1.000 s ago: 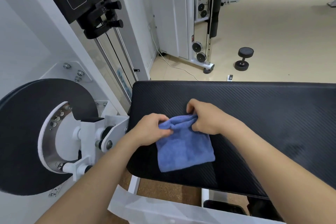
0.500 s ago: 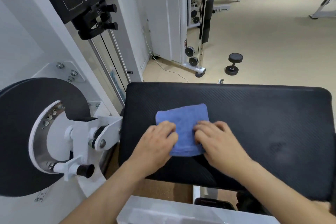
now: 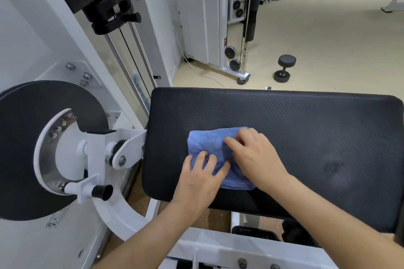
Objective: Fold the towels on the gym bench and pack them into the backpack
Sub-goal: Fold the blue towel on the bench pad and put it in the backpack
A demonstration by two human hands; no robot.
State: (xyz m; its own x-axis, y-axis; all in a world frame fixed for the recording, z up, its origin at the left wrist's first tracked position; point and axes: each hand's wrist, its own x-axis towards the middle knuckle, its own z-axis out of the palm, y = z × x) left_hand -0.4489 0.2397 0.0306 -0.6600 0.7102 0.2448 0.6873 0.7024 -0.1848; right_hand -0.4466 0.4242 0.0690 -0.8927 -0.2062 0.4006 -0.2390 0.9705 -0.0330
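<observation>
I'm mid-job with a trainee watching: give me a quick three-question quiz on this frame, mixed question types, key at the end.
1. True or false: the blue towel lies on the black bench pad.
2. Multiple choice: what are the two hands doing? A) both lifted clear of the towel B) left hand and right hand both resting on the towel C) only one hand on the towel
3. Fill in: the object lying on the floor beyond the bench is a ____.

Key: 1 true; 2 B; 3 dumbbell. No backpack can be made out in this view.
</observation>
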